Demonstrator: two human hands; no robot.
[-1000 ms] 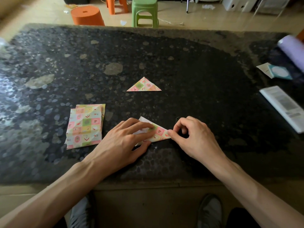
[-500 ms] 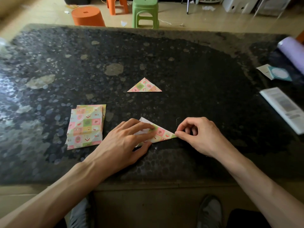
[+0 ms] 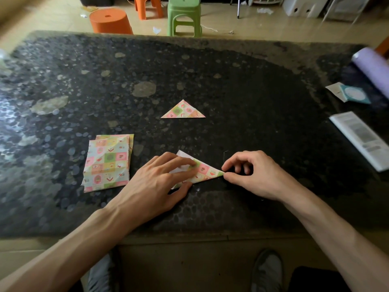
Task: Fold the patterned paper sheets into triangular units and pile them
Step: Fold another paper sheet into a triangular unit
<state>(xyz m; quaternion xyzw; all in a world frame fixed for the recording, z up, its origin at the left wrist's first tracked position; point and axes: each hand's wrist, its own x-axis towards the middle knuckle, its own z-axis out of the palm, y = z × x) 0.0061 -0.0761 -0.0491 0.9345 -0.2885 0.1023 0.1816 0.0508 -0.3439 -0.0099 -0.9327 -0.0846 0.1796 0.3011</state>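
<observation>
1. Paper in work, seen from the head camera: I see a half-folded sheet (image 3: 205,171) of pastel checked paper in pink, green and yellow squares. It lies near the front edge of the dark speckled stone table (image 3: 231,81), and its white underside shows at the back corner.
2. I read the left hand (image 3: 153,182) as flat on the left part of the half-folded sheet, with the fingers straight and close together, pressing down. The thumb lies along the near edge.
3. The right hand (image 3: 256,175) pinches the sheet's right tip between thumb and forefinger. The other fingers are curled loosely above the table.
4. One finished triangular unit (image 3: 183,110) of the same paper lies alone farther back, well apart from both hands.
5. A stack of unfolded patterned sheets (image 3: 107,163) lies just left of the left hand.
6. At the table's right side I make out a white printed leaflet (image 3: 362,138), a teal card (image 3: 354,94) and a lilac roll (image 3: 372,68).
7. On the floor beyond stand a green plastic stool (image 3: 183,15) and an orange round stool (image 3: 110,21).
</observation>
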